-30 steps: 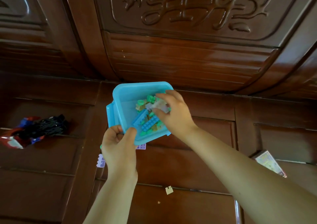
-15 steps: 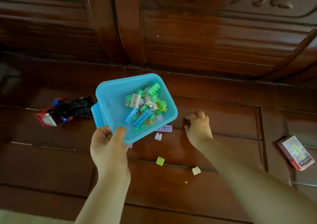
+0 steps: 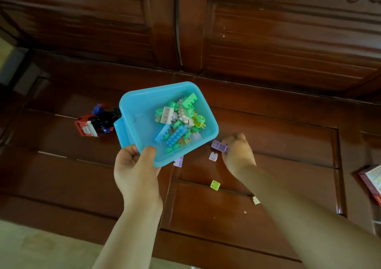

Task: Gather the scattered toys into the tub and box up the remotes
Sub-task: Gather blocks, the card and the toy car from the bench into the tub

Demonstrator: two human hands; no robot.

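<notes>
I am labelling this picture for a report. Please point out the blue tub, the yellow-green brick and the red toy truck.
blue tub [image 3: 132, 106]: head view, bare inner wall.
yellow-green brick [image 3: 215, 185]: head view, top face.
red toy truck [image 3: 87, 126]: head view, red and white end.

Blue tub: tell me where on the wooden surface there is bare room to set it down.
Bare wood lies left of the left hand, below the toy truck. Crowded: beneath the blue tub and beside the right hand, where purple bricks, a green brick and a white piece lie scattered.
</notes>
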